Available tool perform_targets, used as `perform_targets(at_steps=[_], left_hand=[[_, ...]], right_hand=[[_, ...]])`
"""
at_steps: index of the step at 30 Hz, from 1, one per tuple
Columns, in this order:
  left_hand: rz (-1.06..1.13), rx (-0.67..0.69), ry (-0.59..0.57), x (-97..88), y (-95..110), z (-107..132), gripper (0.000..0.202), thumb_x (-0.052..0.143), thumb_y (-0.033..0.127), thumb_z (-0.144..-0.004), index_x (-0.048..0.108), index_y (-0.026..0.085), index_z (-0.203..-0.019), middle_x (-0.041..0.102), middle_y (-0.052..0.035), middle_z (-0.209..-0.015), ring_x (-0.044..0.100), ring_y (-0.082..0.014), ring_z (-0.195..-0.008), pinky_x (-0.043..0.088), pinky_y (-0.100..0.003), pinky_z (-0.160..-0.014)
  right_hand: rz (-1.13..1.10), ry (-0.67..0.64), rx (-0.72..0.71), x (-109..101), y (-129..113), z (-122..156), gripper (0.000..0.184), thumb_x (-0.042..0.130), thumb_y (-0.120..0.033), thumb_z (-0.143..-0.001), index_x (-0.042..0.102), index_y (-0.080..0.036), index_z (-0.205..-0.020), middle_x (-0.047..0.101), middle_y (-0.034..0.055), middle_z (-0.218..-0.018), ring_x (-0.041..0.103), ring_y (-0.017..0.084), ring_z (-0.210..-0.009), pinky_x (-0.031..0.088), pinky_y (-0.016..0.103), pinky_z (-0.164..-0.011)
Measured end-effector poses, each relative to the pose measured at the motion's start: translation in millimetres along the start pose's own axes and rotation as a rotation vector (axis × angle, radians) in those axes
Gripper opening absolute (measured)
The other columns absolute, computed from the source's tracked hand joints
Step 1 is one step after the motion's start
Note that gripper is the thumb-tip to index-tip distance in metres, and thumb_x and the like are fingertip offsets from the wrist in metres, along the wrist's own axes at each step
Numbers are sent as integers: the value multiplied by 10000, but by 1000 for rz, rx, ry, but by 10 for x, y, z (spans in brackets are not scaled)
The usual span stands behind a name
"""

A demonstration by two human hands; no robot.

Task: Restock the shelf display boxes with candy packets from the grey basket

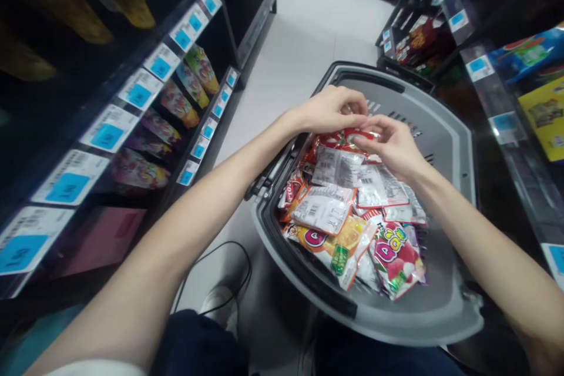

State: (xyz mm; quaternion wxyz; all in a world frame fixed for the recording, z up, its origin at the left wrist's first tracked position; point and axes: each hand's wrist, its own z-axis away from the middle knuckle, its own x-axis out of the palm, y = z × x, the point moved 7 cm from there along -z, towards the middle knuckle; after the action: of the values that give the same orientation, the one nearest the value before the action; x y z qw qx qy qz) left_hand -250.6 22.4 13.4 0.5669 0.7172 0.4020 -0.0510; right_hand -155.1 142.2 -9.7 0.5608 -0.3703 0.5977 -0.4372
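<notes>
Inside the grey shopping basket (449,147) lie several small candy packets. At its far left part, my left hand (335,108) is closed, with its fingers curled down and their tips partly hidden. Close against it, my right hand (390,144) is bent inward, its thumb lying over a red candy packet (337,140). What my left fingers pinch, if anything, cannot be made out. Nearer to me are a packet lying back side up (324,208), an orange gummy packet (317,239) and a pink lychee gummy packet (396,255).
Shelves with price tags (138,91) run along the left and hold several bagged sweets (178,103). On the right, another shelf carries a yellow package (546,117). Pale floor (308,23) stretches ahead. A black cable (249,258) lies near my shoe (220,302).
</notes>
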Motion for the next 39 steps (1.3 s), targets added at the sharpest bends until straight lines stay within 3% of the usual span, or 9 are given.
perform_targets(at_steps=[5, 8, 13, 18, 21, 25, 29, 35, 39], left_hand=[[16, -2, 11, -12, 0, 12, 242, 760, 312, -804, 781, 143, -975, 735, -47, -830, 692, -188, -886, 549, -310, -882], [14, -10, 47, -50, -48, 15, 175, 775, 253, -771, 776, 119, -884, 702, -43, -726, 687, -184, -821, 556, -303, -839], [205, -31, 139, -165, -143, 41, 213, 826, 265, -813, 754, 106, -935, 736, -62, -850, 718, -203, -899, 589, -348, -895], [383, -69, 316, -314, -298, 108, 266, 854, 306, -859, 705, 132, -995, 738, -61, -961, 721, -245, -1093, 577, -419, -1039], [384, -81, 331, -317, -338, 116, 254, 848, 298, -870, 704, 137, -1004, 743, -62, -993, 714, -249, -1125, 575, -420, -1048], [365, -72, 383, -333, -365, 109, 276, 840, 350, -884, 703, 145, -1009, 749, -63, -1020, 714, -246, -1121, 573, -425, -1041], [343, -42, 463, -386, -408, 118, 338, 847, 425, -875, 694, 149, -996, 758, -82, -1047, 710, -246, -1116, 561, -423, -1050], [316, -32, 485, -403, -423, 132, 340, 814, 455, -896, 690, 157, -1002, 757, -85, -1069, 712, -233, -1093, 560, -410, -1035], [252, -62, 491, -410, -340, 153, 318, 799, 428, -902, 694, 158, -1036, 752, -91, -1111, 685, -248, -1176, 537, -404, -1062]], right_hand=[[-6, 183, -3, -177, -2, -22, 473, 869, -504, -698, 624, -232, -998, 711, 77, -1056, 705, 244, -880, 621, 420, -760], [82, 206, -48, -189, -30, -24, 530, 860, -574, -728, 628, -230, -1058, 704, 84, -1100, 706, 236, -910, 623, 419, -815], [69, 11, -82, 1, -95, 8, 641, 829, -662, -776, 645, -221, -1202, 712, 86, -1212, 691, 269, -1116, 602, 443, -999], [167, -151, -60, 268, -1, 59, 504, 846, -518, -778, 710, -173, -1119, 728, 96, -1219, 690, 314, -1143, 534, 554, -1136], [133, -108, -9, 311, 98, 58, 415, 850, -440, -751, 722, -185, -1053, 741, 103, -1164, 713, 316, -1087, 615, 532, -1035], [18, -88, 153, 303, 232, 35, 390, 871, -436, -694, 695, -176, -925, 740, 108, -914, 731, 275, -777, 684, 480, -760], [-24, -140, 185, 305, 184, 5, 404, 882, -427, -671, 683, -157, -897, 733, 113, -881, 742, 270, -744, 691, 458, -744], [-51, -166, 198, 306, 82, -1, 380, 908, -383, -615, 703, -157, -842, 732, 97, -820, 730, 267, -704, 687, 442, -691], [156, -130, 118, 241, 22, 2, 271, 821, -360, -676, 688, -160, -800, 723, 83, -792, 715, 265, -695, 620, 399, -631]])
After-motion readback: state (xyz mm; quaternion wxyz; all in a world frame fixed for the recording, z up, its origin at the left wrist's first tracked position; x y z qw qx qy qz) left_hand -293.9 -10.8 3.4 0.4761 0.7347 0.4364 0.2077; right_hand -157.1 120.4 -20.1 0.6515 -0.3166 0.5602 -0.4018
